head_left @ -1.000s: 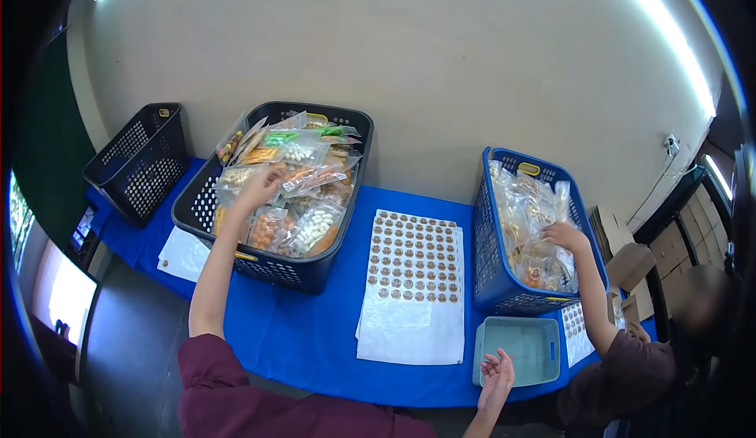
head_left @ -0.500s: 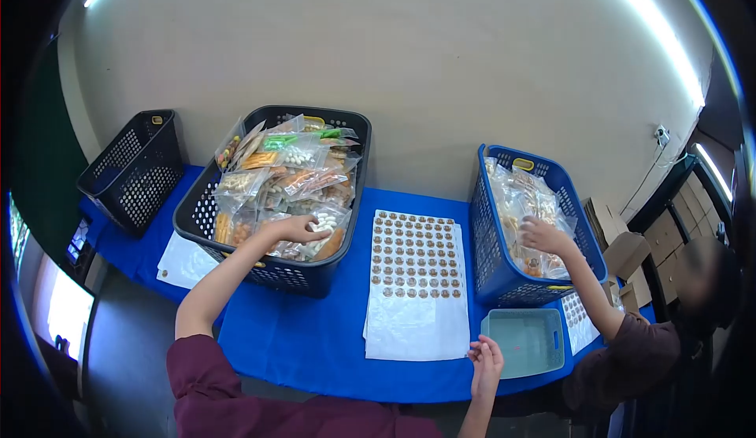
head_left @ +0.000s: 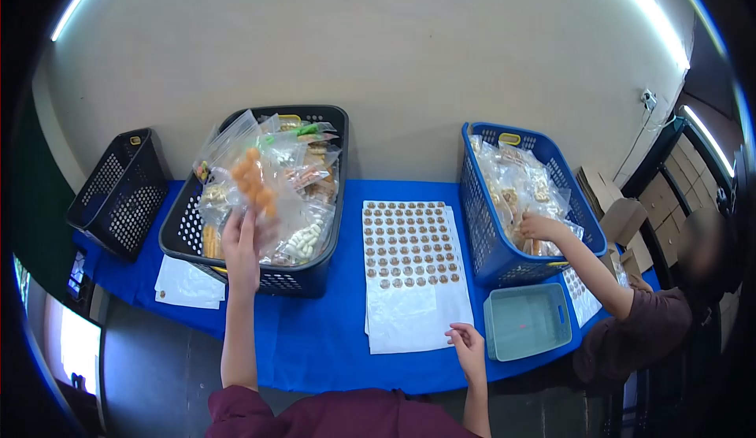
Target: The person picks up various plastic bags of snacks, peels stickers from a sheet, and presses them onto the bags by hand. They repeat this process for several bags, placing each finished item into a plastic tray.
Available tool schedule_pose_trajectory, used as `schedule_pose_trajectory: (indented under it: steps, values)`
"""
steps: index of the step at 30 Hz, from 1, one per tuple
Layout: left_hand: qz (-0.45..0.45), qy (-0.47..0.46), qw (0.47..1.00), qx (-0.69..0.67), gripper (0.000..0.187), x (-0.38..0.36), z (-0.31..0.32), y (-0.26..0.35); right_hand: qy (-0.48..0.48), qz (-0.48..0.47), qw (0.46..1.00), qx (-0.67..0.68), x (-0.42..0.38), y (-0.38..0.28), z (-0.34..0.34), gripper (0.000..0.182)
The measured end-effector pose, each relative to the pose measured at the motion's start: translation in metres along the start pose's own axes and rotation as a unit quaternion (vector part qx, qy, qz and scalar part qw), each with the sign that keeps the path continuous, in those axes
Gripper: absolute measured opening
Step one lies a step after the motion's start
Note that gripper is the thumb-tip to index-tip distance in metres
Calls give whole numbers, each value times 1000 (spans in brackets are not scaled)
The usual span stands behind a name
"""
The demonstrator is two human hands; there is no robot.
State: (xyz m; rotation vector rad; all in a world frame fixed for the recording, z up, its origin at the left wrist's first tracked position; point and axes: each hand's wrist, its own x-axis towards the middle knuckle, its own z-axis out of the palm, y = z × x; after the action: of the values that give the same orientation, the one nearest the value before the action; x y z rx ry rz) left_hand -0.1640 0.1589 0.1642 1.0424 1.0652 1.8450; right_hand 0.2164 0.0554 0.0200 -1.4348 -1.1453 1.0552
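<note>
In the head view, my left hand (head_left: 242, 247) is closed on a clear plastic bag of orange round snacks (head_left: 253, 178), raised over the large black basket (head_left: 340, 194). The basket is heaped with clear bags (head_left: 307, 241) of white, green, orange and brown pieces. My right hand (head_left: 468, 350) hangs near the front right corner of the sticker sheet (head_left: 409, 316), its fingers loosely bent and apart, with nothing seen in them. Rows of round brown stickers cover the upper part of that sheet.
A co-worker's hand (head_left: 542, 227) reaches into a blue basket (head_left: 472, 202) of bags at the right. A pale green tray (head_left: 508, 353) stands before it. Another black basket (head_left: 118, 202), white sheets (head_left: 189, 284) and cardboard boxes (head_left: 626, 221) are around the blue-covered table (head_left: 307, 351).
My left hand has picked up the bag of orange snacks from the black basket and lifted it. My right hand has shifted slightly left. The camera view has turned a little.
</note>
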Motion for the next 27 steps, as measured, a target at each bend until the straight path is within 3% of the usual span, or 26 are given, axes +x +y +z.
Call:
schedule_pose_trajectory:
  steps: [4, 7, 10, 15, 18, 22, 27]
  values:
    - [23, 69, 994, -76, 33, -54, -15, -29, -96, 35, 995, -5, 18, 34, 16, 21]
    - [-3, 109, 989, -103, 38, -70, -26, -14, -181, 35, 983, -8, 41, 56, 43, 21]
    - [-27, 126, 980, -149, 44, -78, -49, -10, -241, 48, 962, -115, 73, 86, 78, 25]
    - [-42, 115, 954, -274, 55, -110, -80, -27, -179, -47, 939, -290, 144, 162, 131, 43]
    - [-47, 174, 954, -239, 56, -127, -94, -34, -163, 8, 926, -339, 171, 180, 148, 56]
    - [-43, 214, 959, -183, 51, -136, -108, -22, -164, 55, 872, -458, 171, 179, 162, 72]
    - [-60, 251, 956, -137, 48, -138, -122, -24, -161, 94, 872, -453, 170, 168, 165, 72]
